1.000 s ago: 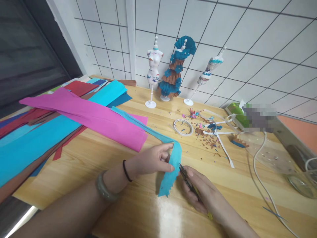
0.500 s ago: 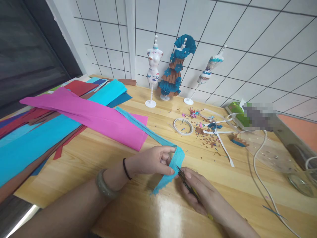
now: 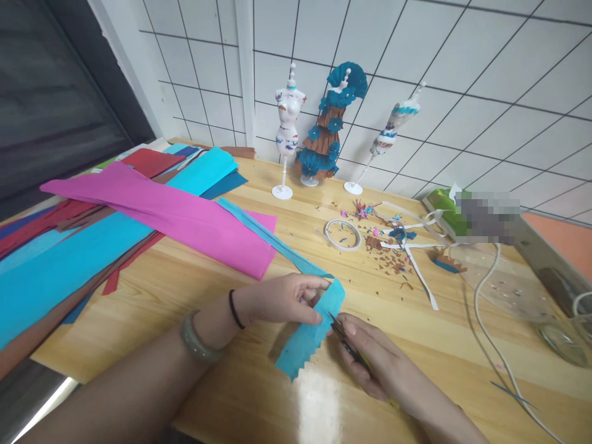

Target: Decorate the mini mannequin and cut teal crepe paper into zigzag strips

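My left hand (image 3: 298, 299) pinches a long turquoise crepe paper strip (image 3: 308, 342) between thumb and fingers. The strip's near end hangs down with a zigzag cut along its right edge, and its other end runs back over the pink crepe paper (image 3: 198, 219). My right hand (image 3: 370, 354) is closed around small dark scissors (image 3: 346, 339), with a bit of yellow showing by the palm. The tips of the blades meet the strip's right edge close to my left thumb. Fingers cover most of the scissors' handles.
Folded crepe paper sheets (image 3: 69, 265) lie piled on the left. Along the tiled wall stand a bare mannequin (image 3: 287, 123), one in a blue and brown paper dress (image 3: 330, 132) and a tilted one (image 3: 393, 126). A tape roll (image 3: 342, 235), paper scraps (image 3: 393, 262) and a white cable (image 3: 481, 296) lie rightward.
The hanging end of the turquoise strip has turned flatter toward me, so its zigzag edge shows more. Both hands stay nearly in place, the scissors still at the edge.
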`<state>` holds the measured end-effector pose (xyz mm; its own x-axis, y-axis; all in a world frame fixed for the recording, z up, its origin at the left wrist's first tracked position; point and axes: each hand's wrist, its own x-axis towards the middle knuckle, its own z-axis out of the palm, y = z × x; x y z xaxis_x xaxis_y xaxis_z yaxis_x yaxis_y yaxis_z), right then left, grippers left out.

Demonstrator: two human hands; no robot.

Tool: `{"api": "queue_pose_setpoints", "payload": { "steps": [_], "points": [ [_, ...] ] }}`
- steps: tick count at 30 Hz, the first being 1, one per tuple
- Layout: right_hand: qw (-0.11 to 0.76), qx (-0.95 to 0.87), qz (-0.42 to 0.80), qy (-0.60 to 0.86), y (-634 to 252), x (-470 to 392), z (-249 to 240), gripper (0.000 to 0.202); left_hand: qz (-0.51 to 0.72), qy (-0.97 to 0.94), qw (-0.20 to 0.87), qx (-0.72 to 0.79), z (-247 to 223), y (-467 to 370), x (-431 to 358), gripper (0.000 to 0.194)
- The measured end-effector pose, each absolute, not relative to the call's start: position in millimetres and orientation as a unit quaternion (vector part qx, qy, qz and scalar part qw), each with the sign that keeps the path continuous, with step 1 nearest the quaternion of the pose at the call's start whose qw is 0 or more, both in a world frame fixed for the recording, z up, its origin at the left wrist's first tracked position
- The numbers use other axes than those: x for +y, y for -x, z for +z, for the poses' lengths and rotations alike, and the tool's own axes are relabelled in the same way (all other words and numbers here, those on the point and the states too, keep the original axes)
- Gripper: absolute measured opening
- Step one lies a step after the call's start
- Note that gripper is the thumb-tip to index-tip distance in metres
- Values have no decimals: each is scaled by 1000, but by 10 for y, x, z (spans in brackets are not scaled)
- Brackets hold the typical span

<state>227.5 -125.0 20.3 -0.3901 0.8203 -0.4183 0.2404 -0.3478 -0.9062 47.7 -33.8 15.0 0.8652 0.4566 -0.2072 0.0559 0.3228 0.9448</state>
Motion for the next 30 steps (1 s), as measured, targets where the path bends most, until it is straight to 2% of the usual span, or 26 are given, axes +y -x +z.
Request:
{"api": "queue_pose_setpoints", "payload": {
  "steps": [8, 22, 30],
  "points": [
    [220, -519, 665, 490, -2277, -1254, 204, 36, 109, -596, 771, 194, 118, -454, -331, 22],
    [257, -530, 628, 509, -2273, -1265, 158, 41, 115, -571, 791, 187, 79, -455, -334, 30],
    [249, -474, 672, 512, -2275, -1265, 151, 47, 119, -579, 786, 180, 83, -454, -337, 26]
  ]
}}
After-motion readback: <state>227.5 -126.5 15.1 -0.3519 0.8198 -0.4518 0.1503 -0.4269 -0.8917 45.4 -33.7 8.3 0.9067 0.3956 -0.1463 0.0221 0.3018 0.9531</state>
